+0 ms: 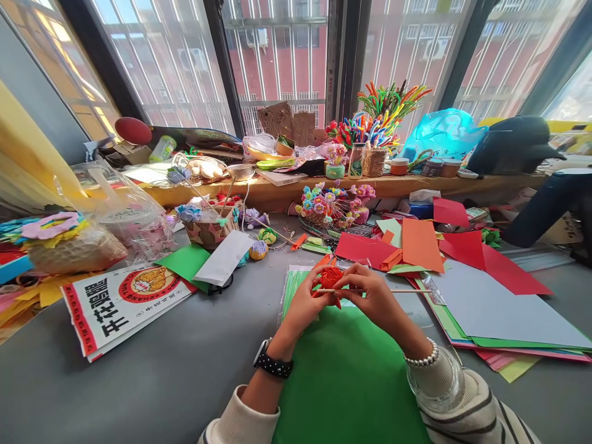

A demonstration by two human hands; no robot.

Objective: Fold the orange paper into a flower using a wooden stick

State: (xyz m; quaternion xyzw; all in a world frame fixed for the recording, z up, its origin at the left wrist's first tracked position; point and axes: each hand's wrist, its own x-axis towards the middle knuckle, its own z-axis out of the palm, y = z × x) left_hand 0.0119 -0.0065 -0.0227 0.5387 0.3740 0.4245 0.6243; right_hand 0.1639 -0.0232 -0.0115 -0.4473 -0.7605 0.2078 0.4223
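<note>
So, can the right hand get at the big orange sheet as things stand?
Probably yes: the orange sheet lies beyond the right hand, seemingly uncovered. That hand is holding the thin stick at the red flower, though, so it would likely need to let go first.

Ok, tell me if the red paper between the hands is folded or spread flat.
Folded: the red paper forms a compact, rose-like shape with overlapping layers, between the left hand and the right hand.
</note>
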